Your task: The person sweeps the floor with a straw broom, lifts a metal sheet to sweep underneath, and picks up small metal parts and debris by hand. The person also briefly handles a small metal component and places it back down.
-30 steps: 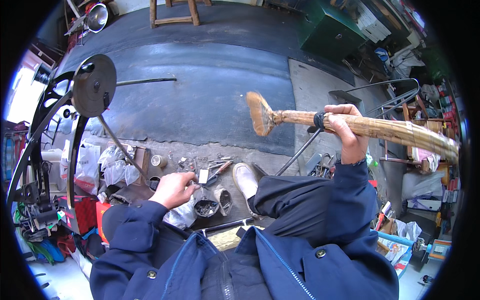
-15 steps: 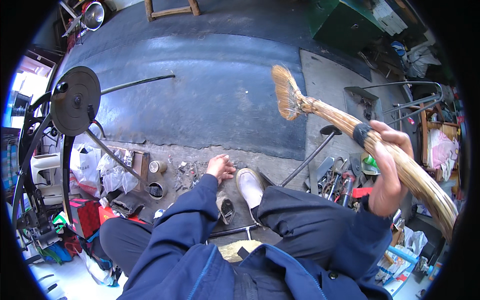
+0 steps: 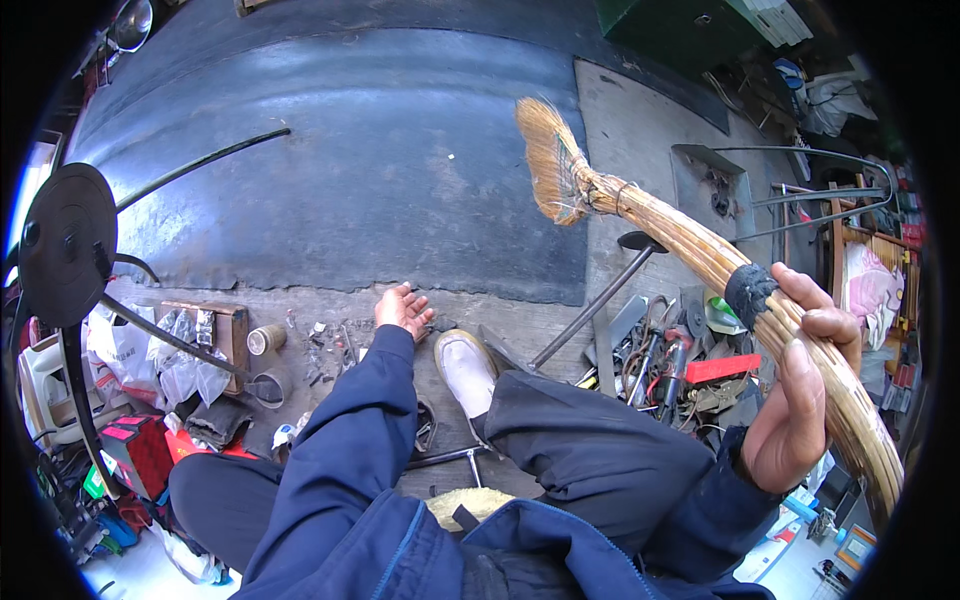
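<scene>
Your right hand (image 3: 803, 390) grasped the straw broom (image 3: 690, 237).
Its bristles (image 3: 550, 165) hung ahead-right of your uncurled left hand (image 3: 403, 312); your grip hid some handle (image 3: 858, 420), whose end was unclear.

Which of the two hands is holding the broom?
The right hand: it grips the broom beside the black band. The left hand is open near the shoe.
</scene>
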`<state>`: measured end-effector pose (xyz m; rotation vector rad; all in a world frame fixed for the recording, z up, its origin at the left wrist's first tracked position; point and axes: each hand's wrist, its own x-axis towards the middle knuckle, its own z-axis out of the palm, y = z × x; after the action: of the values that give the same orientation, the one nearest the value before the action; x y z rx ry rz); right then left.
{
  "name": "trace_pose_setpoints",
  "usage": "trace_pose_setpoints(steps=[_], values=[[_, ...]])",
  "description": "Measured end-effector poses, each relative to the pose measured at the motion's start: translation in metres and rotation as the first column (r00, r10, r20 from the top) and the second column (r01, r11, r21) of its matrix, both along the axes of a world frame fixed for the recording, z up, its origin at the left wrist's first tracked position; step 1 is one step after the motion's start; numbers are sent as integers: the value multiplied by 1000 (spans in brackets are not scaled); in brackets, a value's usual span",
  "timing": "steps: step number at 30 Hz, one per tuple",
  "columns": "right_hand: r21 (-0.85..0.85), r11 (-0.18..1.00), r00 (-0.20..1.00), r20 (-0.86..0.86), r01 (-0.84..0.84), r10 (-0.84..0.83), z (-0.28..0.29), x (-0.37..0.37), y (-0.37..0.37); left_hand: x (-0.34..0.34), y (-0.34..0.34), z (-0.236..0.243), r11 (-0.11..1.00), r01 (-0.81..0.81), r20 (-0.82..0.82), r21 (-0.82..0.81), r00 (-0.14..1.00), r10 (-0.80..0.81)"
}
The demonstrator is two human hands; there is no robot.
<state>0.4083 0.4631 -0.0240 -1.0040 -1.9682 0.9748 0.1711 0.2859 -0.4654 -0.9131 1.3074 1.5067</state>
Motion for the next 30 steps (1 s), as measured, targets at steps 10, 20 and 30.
trace_pose_setpoints(steps=[10, 20, 30], values=[[53, 995, 997, -25, 80, -79, -1, -2, -2, 1, 9, -17, 969, -219, -24, 112, 975, 223], [60, 993, 987, -126, 105, -97, -3, 8, -1, -4, 15, -20, 996, -48, -8, 81, 999, 49], [428, 892, 933, -242, -144, 267, -14, -2, 7, 7, 26, 12, 974, -169, -70, 152, 981, 181]])
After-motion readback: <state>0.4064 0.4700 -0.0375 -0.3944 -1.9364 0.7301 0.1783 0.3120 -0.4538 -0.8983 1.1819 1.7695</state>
